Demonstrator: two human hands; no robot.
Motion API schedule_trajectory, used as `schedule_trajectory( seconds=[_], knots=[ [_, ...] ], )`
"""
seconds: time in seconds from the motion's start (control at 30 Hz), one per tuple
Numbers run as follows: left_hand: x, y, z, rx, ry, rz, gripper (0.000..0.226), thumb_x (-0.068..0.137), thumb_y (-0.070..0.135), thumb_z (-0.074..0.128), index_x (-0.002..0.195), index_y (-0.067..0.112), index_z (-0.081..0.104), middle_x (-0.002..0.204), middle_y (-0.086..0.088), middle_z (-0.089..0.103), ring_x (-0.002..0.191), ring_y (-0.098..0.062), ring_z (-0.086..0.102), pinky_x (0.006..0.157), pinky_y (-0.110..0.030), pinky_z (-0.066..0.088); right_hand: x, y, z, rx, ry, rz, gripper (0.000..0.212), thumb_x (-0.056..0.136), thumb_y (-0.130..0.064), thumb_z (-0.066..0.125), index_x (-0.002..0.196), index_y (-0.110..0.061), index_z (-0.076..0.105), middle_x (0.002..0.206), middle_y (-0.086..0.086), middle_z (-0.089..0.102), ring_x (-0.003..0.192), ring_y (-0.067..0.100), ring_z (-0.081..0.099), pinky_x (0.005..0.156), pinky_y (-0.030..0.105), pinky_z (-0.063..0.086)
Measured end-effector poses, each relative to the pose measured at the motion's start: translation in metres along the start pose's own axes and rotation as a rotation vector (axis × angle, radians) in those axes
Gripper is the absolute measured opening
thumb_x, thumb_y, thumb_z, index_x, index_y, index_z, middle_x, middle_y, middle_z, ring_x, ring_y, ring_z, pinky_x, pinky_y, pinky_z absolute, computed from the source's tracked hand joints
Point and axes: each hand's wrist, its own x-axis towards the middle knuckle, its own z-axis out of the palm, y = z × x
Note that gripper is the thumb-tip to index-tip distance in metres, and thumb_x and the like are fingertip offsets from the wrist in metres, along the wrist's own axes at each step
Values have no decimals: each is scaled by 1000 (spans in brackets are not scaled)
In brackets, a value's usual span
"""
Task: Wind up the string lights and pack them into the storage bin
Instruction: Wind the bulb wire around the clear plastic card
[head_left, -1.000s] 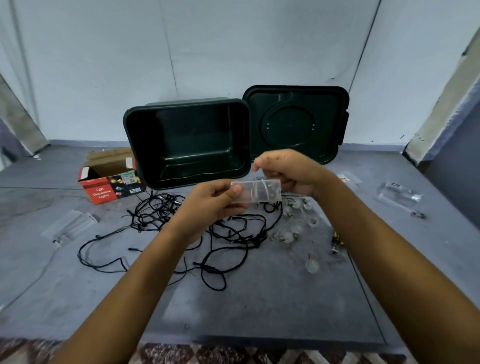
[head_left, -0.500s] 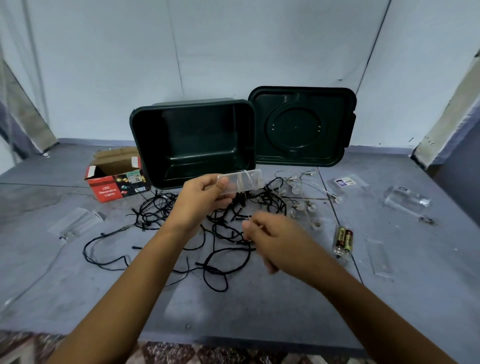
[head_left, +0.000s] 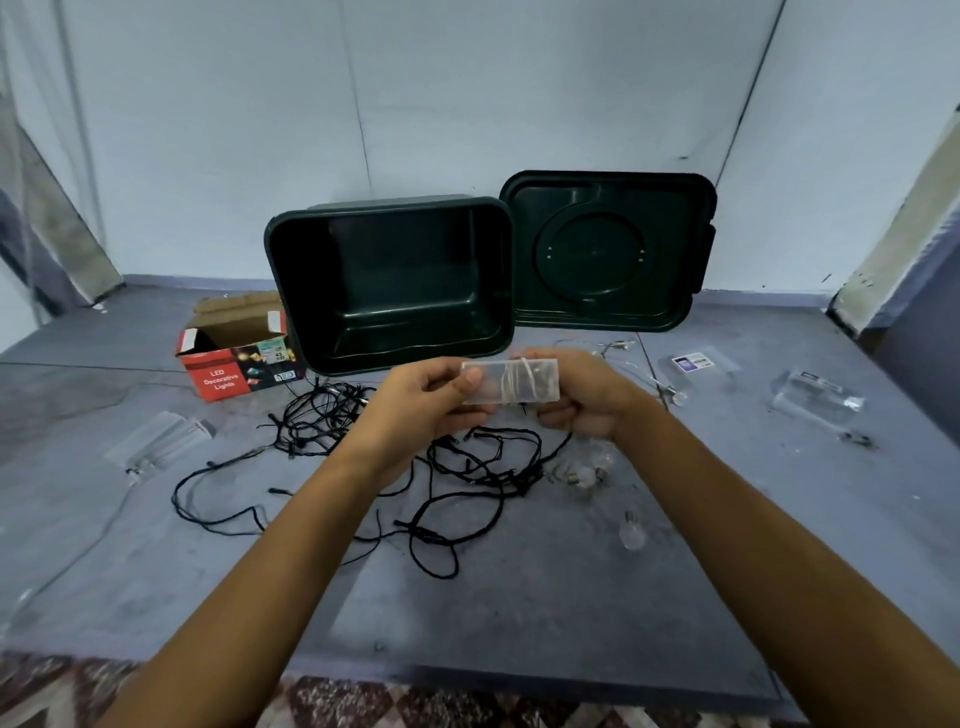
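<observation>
- Nearest: a loose clear bulb (head_left: 634, 535) and the black string lights (head_left: 467, 473) lie tangled on the table (head_left: 519, 623), none of it wound.
- Left hand (head_left: 431, 402) grips the left end of the clear battery case (head_left: 498, 382), raised just above the tangle, with its thumb across the front face.
- Right hand (head_left: 587, 402) has its fingers curled round the right end of the case. I can't tell whether it also pinches the wire.
- The thin wire (head_left: 514, 384) makes a few turns round the case just right of middle. The rest trails to bulbs on the table at right.
- My read: this is early in the winding.
    - Use the left hand as a fixed anchor and let the right feed the wire.
    - Lay the turns side by side, not stacked.
    - Light tension only, as the wire looks fine and likely kinks.
    - Lift slack clear before each turn so the bulbs don't catch the black cord.
    - Tuck the free end under the last turn.
- Beyond: the storage bin (head_left: 389, 208) sits on its side with its mouth toward the person and no lights in it.
- Its lid (head_left: 608, 254) leans on the wall just beside it.
</observation>
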Motion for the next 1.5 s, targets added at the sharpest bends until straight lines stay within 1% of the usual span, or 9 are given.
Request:
schedule_trajectory(
  seconds=[0.17,0.43,0.6,0.83,0.93,1.03,1.27,1.4,1.5],
  knots=[
    [6,-5,-1,-13,47,19,18,94,14,49,102,8,64,93,-7,68,82,-11,68,70,-18,55,-28,39,35,278,137,-17,13,95,-18,48,85,-11,54,54,-3,48,35,3,34,32,13,27],
    [17,-10,-6,22,114,12,17,94,16,50,96,8,64,91,-6,69,87,-17,68,79,-25,56,-94,5,78,-891,283,-330,18,95,-31,45,89,-18,56,52,-5,49,42,5,48,46,19,45],
    [13,-12,-3,53,34,-15,23,93,17,50,108,4,61,95,-8,67,83,-12,68,74,-20,55,-62,-54,45,-1031,318,-435,16,95,-25,48,81,-21,56,55,-10,48,43,-2,44,41,10,35],
    [10,-6,2,4,-71,-1,22,92,15,50,106,4,63,98,-10,67,88,-18,68,79,-26,56,-2,-30,-17,-253,31,-48,10,88,-16,56,79,-14,59,45,-9,40,32,1,25,30,11,17],
    [12,-6,2,-26,-51,27,20,93,15,49,103,7,64,94,-7,68,85,-14,68,75,-23,56,-5,1,-7,61,24,25,28,94,-8,41,76,-19,59,50,-7,42,34,0,26,28,9,16],
    [17,-8,-1,-45,-16,35,21,94,15,48,102,6,65,93,-7,68,85,-13,67,74,-22,56,-22,24,18,165,114,30,18,97,-15,43,85,-13,56,53,-4,44,36,1,30,29,11,20],
    [26,-15,-6,27,88,24,19,94,17,49,94,5,64,87,-6,67,84,-13,68,75,-22,56,-86,17,67,-498,259,-58,18,98,-25,43,92,-18,58,51,-1,53,39,9,52,42,21,46],
    [26,-13,-5,92,49,21,23,93,21,50,101,5,64,96,-12,68,89,-19,68,80,-27,56,-82,-20,62,-1194,230,-306,21,99,-29,37,92,-18,54,62,-7,50,49,4,45,48,19,42],
    [22,-10,-1,104,18,6,16,92,18,51,97,10,65,93,-9,68,82,-13,68,75,-22,56,-58,-55,40,-1297,210,-392,18,98,-26,40,89,-21,55,66,-11,52,53,4,45,50,13,34]
  ],
)
